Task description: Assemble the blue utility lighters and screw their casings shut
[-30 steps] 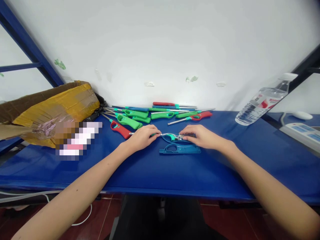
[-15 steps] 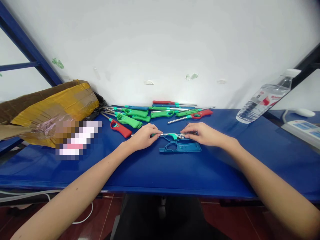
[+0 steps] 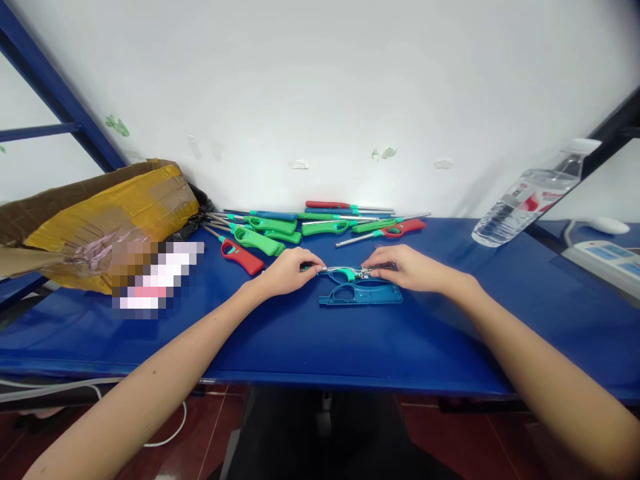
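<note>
An opened blue lighter shell with metal parts and a teal trigger lies between my hands on the blue table. My left hand pinches the metal rod at the left end of this lighter. At its right end, the fingers of my right hand are closed on the inner parts, which they partly hide. Just below, nearer the table's front edge, rests the other blue shell half, hollow side up and touched by neither hand.
Several green lighters, a red lighter and other lighters lie along the wall. A taped cardboard box stands at the left. At the right are a tilted water bottle and a power strip.
Both hands hold almost the same places. Thin light wires now show more clearly beside the teal trigger, and the inner parts near my right fingertips have shifted slightly.
</note>
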Demonstrator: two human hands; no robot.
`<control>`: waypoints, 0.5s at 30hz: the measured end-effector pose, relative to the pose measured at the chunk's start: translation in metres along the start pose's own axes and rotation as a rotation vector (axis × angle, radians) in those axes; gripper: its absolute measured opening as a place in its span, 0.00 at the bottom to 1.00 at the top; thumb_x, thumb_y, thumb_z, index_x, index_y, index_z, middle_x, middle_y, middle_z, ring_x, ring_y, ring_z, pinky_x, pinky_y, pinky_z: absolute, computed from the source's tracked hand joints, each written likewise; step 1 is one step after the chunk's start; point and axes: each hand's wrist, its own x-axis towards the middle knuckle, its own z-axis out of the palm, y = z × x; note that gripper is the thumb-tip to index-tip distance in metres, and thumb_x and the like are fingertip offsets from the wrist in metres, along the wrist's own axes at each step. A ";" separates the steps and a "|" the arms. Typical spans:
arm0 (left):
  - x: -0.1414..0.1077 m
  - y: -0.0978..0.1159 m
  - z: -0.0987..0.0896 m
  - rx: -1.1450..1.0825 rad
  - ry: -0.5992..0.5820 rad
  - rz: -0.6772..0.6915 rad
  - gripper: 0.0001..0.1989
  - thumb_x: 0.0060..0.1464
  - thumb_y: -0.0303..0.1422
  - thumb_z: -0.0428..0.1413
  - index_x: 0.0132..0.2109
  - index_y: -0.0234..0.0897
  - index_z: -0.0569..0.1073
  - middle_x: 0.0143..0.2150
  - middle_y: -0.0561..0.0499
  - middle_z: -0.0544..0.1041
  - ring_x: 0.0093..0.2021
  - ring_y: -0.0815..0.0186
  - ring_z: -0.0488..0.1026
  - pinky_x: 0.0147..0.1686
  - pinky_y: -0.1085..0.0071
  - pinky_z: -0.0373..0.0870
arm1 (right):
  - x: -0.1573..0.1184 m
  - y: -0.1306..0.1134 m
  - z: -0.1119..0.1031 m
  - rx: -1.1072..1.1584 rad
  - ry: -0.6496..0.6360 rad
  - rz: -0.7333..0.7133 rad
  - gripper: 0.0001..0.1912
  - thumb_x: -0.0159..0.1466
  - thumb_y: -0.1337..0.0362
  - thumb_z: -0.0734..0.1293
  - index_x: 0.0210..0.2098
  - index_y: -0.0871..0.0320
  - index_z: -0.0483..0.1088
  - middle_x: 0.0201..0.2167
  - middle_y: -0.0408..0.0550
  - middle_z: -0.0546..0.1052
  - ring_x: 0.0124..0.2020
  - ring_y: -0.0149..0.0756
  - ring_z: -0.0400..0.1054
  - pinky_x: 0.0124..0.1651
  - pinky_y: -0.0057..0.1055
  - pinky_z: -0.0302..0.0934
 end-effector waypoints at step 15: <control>-0.006 0.000 0.002 -0.033 0.036 0.114 0.09 0.61 0.28 0.55 0.44 0.35 0.80 0.40 0.47 0.79 0.39 0.66 0.76 0.41 0.70 0.72 | -0.001 -0.001 -0.001 0.010 -0.010 0.000 0.15 0.66 0.60 0.64 0.48 0.56 0.78 0.42 0.53 0.80 0.42 0.43 0.73 0.48 0.39 0.65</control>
